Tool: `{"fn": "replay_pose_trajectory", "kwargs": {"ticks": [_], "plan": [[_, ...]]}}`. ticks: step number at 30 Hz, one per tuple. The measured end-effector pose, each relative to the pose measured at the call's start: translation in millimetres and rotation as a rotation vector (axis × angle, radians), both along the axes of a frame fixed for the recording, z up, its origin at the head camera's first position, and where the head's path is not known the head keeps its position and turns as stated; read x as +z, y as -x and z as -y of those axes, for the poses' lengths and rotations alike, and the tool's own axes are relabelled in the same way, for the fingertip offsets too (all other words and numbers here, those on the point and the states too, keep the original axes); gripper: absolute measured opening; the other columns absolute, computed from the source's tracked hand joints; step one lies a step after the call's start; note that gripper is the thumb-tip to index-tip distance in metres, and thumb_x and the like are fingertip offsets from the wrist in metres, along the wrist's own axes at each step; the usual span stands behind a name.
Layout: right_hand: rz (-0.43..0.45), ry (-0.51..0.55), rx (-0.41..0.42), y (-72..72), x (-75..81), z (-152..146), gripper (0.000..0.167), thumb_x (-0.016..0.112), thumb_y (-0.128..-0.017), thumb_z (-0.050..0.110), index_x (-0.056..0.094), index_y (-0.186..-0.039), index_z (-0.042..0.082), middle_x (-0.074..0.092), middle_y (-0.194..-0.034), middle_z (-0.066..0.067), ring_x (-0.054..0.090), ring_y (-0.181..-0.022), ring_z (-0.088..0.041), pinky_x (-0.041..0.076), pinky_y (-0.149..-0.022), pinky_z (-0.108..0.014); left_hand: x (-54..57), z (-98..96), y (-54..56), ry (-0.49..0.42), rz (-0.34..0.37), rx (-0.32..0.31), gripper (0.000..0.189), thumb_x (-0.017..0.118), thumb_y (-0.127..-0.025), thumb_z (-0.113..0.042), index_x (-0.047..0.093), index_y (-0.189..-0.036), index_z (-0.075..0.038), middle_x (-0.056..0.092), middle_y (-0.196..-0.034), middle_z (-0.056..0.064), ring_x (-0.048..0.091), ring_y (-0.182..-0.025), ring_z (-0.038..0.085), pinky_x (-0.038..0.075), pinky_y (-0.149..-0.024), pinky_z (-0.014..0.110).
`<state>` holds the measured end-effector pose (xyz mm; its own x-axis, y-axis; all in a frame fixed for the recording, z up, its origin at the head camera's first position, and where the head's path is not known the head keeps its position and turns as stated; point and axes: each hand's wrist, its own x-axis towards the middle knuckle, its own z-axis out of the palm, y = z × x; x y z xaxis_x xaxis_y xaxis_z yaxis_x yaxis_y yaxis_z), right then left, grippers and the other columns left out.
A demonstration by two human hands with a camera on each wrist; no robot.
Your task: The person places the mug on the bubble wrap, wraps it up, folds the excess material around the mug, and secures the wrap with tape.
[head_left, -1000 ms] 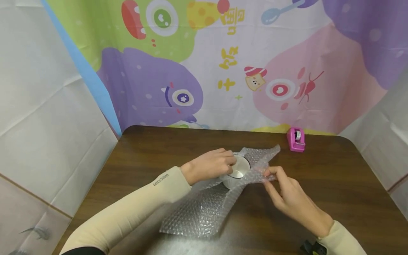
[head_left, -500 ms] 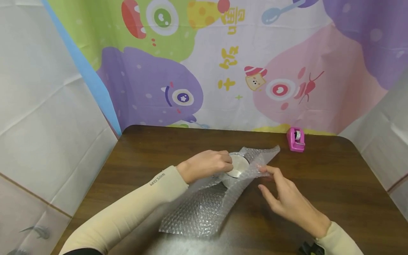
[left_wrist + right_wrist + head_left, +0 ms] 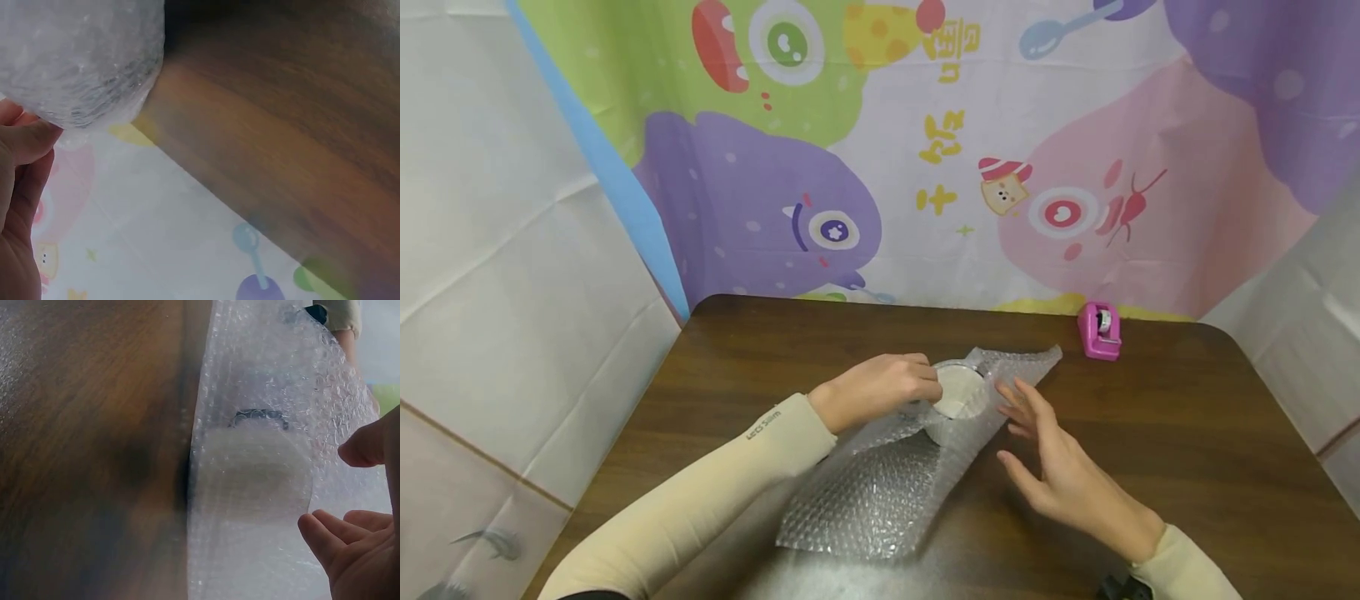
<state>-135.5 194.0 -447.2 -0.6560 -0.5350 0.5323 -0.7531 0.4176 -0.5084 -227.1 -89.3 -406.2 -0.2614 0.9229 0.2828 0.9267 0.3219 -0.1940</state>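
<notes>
A white mug [image 3: 957, 392] with a dark rim stands on a sheet of bubble wrap [image 3: 880, 500], which rises around its sides. Through the wrap in the right wrist view, the mug's dark-edged handle [image 3: 259, 416] shows faintly. At the mug's left rim, my left hand [image 3: 883, 387] pinches the upper edge of the wrap; its fingertips are partly hidden in the head view. My right hand [image 3: 1063, 471] is spread on the other side, fingertips against the wrap and thumb held apart. The left wrist view shows the wrapped side bulging beside the left thumb [image 3: 34, 140].
A pink tape dispenser [image 3: 1100, 332] sits at the back right of the brown wooden table [image 3: 1187, 433]. Behind the table hangs a cartoon-printed curtain [image 3: 940, 233]. One long end of the wrap lies toward the front.
My right hand has let go of the wrap's right edge and opened, moving slightly left against it. That flap now leans closer over the mug. My left hand has shifted slightly left.
</notes>
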Motion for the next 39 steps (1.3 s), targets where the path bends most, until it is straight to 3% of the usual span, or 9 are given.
{"fn": "replay_pose_trajectory", "kwargs": {"ticks": [4,7,12,19,23,26,30,33,39], "plan": [[0.002,-0.063,-0.005,-0.6,-1.1,0,0.089,0.074,-0.082,-0.007,0.026,-0.157,-0.007,0.032,-0.163,-0.026,0.047,-0.144,-0.030,0.044,-0.110,-0.019,1.1,3.6,0.5,-0.058,0.175,-0.021,0.036,0.063,-0.087,0.015,0.075,-0.093,-0.019,0.074,-0.097,-0.009,0.066,-0.100,0.011,0.052,-0.091,0.019],[-0.012,-0.143,-0.025,-0.6,-1.6,1,0.086,0.075,-0.084,0.000,0.030,-0.157,-0.003,0.026,-0.166,-0.024,0.037,-0.151,-0.030,0.033,-0.118,-0.017,1.0,6.7,0.6,-0.096,0.281,-0.025,0.039,0.064,-0.085,0.019,0.078,-0.098,-0.015,0.077,-0.103,-0.005,0.070,-0.104,0.013,0.054,-0.094,0.021],[-0.016,-0.230,-0.044,-0.3,-5.0,4,0.085,0.075,-0.088,0.008,0.030,-0.160,0.001,0.020,-0.170,-0.022,0.026,-0.157,-0.029,0.013,-0.124,-0.016,-1.3,11.9,0.8,-0.110,0.308,-0.015,0.032,0.067,-0.089,0.013,0.081,-0.102,-0.013,0.075,-0.108,0.000,0.071,-0.102,0.012,0.056,-0.090,0.018],[-0.067,-0.264,-0.017,0.5,-12.9,7,0.092,0.076,-0.086,0.006,0.024,-0.161,-0.002,0.020,-0.168,-0.026,0.023,-0.155,-0.042,0.007,-0.127,-0.022,-0.1,16.3,4.4,-0.195,0.438,-0.067,0.024,0.066,-0.094,0.008,0.081,-0.099,-0.011,0.079,-0.099,-0.002,0.074,-0.094,0.007,0.055,-0.087,0.013],[-0.085,-0.310,-0.039,1.3,-14.7,9,0.094,0.077,-0.085,0.008,0.023,-0.161,-0.002,0.020,-0.168,-0.027,0.018,-0.153,-0.052,0.001,-0.127,-0.027,1.3,17.3,5.3,-0.170,0.394,-0.050,0.021,0.069,-0.094,0.003,0.082,-0.101,-0.013,0.080,-0.103,-0.002,0.075,-0.101,0.009,0.056,-0.092,0.018],[-0.068,-0.361,-0.056,1.9,-15.1,10,0.097,0.077,-0.087,0.012,0.018,-0.163,0.000,0.017,-0.169,-0.025,0.014,-0.154,-0.052,-0.002,-0.127,-0.031,2.5,17.3,5.5,-0.148,0.361,-0.022,0.026,0.068,-0.093,0.005,0.082,-0.100,-0.015,0.080,-0.106,-0.002,0.074,-0.107,0.012,0.056,-0.096,0.022],[-0.072,-0.428,-0.082,1.8,-16.7,12,0.099,0.077,-0.088,0.017,0.015,-0.163,0.001,0.013,-0.171,-0.022,0.011,-0.155,-0.052,0.009,-0.128,-0.049,3.8,16.1,6.0,-0.146,0.375,-0.028,0.032,0.064,-0.091,0.011,0.082,-0.099,-0.014,0.080,-0.105,-0.001,0.074,-0.107,0.012,0.056,-0.097,0.022],[-0.118,-0.470,-0.100,1.6,-18.3,13,0.100,0.078,-0.087,0.020,0.016,-0.163,-0.002,0.014,-0.170,-0.024,0.013,-0.154,-0.053,0.023,-0.121,-0.064,4.0,16.4,6.1,-0.151,0.402,-0.050,0.033,0.062,-0.091,0.013,0.082,-0.100,-0.012,0.080,-0.105,0.001,0.074,-0.107,0.012,0.055,-0.097,0.021],[-0.233,-0.549,-0.124,5.6,-19.2,17,0.101,0.080,-0.087,0.028,0.019,-0.160,-0.007,0.017,-0.168,-0.027,0.019,-0.152,-0.055,0.029,-0.117,-0.068,4.6,19.1,5.1,-0.155,0.447,-0.046,0.035,0.061,-0.090,0.015,0.082,-0.101,-0.010,0.079,-0.107,0.004,0.074,-0.109,0.016,0.056,-0.095,0.021]]}}
